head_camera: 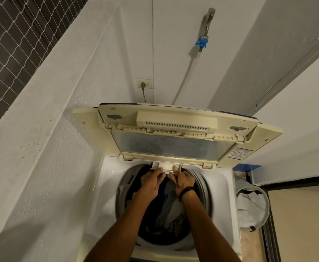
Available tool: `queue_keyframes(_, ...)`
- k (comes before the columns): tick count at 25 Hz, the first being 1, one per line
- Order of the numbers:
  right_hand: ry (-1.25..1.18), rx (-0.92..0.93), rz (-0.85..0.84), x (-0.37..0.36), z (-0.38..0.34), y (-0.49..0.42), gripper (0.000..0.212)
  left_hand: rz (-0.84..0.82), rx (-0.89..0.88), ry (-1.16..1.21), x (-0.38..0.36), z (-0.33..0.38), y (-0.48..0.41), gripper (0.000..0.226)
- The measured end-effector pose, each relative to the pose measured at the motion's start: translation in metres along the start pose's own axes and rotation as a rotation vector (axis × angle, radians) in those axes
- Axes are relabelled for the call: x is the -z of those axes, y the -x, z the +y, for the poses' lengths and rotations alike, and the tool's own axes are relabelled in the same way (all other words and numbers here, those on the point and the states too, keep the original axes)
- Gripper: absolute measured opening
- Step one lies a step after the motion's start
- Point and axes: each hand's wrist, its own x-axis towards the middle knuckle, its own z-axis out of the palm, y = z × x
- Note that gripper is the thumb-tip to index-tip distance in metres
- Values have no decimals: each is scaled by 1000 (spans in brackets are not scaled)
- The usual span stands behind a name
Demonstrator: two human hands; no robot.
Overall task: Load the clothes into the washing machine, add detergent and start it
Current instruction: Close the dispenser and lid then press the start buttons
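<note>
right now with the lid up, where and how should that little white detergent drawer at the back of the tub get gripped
Grip the detergent drawer by its front lip, from the front, over the clothes. It sits at the tub's back rim under the raised lid, so only that front edge is exposed. Left hand and right hand already have fingertips on it, one near each end, probably best for a straight pull.

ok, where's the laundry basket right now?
Head view, right side: the grey laundry basket sits on the floor beside the washing machine, level with the open drum.
</note>
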Motion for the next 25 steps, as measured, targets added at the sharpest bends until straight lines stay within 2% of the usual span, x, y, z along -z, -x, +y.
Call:
queue_keyframes(2,24,-10,21,-5,1,-1,56,-13,-6,1,-2,2,0,31)
queue_keyframes(6,75,-54,1,-9,-3,-4,11,-7,-3,18,-6,5,-2,35)
queue_keyframes(7,71,-52,2,-10,-5,-2,7,-4,-6,16,-7,5,-2,35)
queue_keyframes(15,18,-69,53,-16,3,-1,13,14,-31,37,-10,4,1,36)
queue_keyframes(20,33,-96,80,-21,-2,5,27,28,-41,35,-13,4,2,34)
queue_keyframes(25,77,-75,141,-27,-5,6,17,48,-53,28,-17,5,2,26)
